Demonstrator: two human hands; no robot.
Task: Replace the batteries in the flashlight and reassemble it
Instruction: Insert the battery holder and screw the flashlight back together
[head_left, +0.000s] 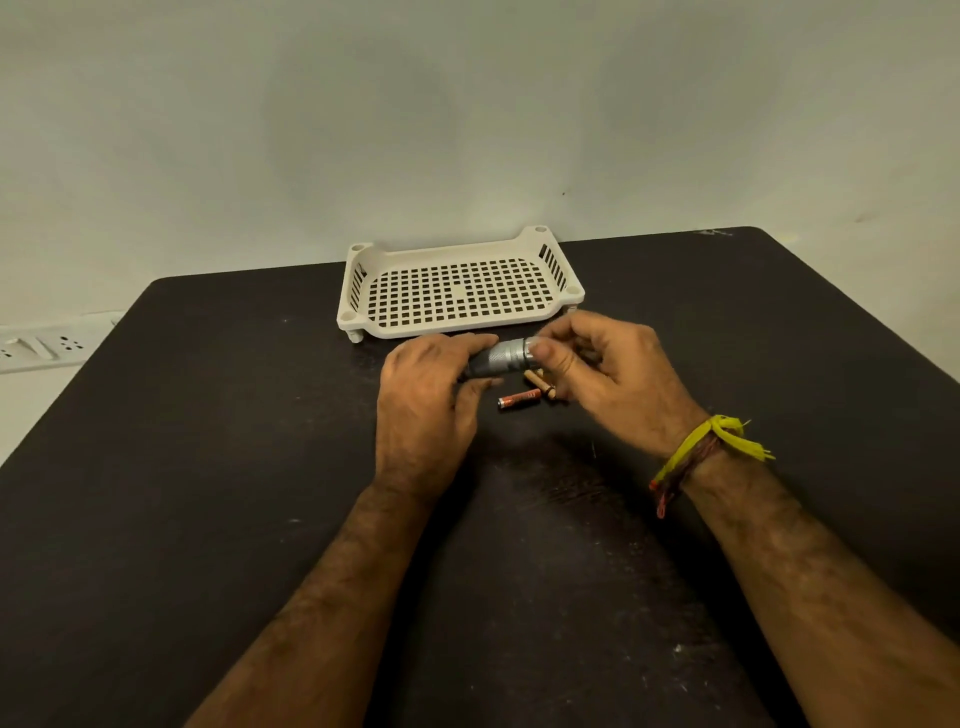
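Observation:
A small silver-grey flashlight (501, 357) with a knurled body lies level between my hands, just above the black table (208, 467). My left hand (428, 400) grips its left part, fingers curled over it. My right hand (602, 371) pinches the right end of the flashlight with thumb and fingertips. Below the flashlight, on the table, lies an orange-red battery (519, 399). Two tan batteries (540, 383) lie beside it, partly hidden by my right fingers.
A cream perforated plastic tray (460, 291) stands behind my hands near the table's far edge, against a pale wall. A white socket strip (47, 345) sits off the table at the left.

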